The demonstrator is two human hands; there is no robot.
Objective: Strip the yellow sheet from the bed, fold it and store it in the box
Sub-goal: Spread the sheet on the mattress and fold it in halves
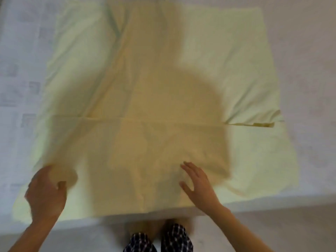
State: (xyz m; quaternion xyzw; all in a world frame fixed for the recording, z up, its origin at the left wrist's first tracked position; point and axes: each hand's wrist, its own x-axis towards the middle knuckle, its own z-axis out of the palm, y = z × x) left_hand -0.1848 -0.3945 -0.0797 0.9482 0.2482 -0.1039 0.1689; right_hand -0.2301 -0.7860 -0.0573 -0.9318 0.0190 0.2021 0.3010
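Observation:
The yellow sheet (156,99) lies spread over the bed as a large folded rectangle. A folded edge runs across it from left to right at mid height. My left hand (46,191) is over the sheet's near left part with its fingers curled, and blur hides whether it pinches cloth. Over the near middle of the sheet my right hand (197,184) is flat with its fingers spread, holding nothing. No box is in view.
The bed's pale patterned mattress cover (20,70) shows left and right of the sheet. The bed's near edge (272,206) runs across the bottom. My legs in checked trousers (158,239) stand against it.

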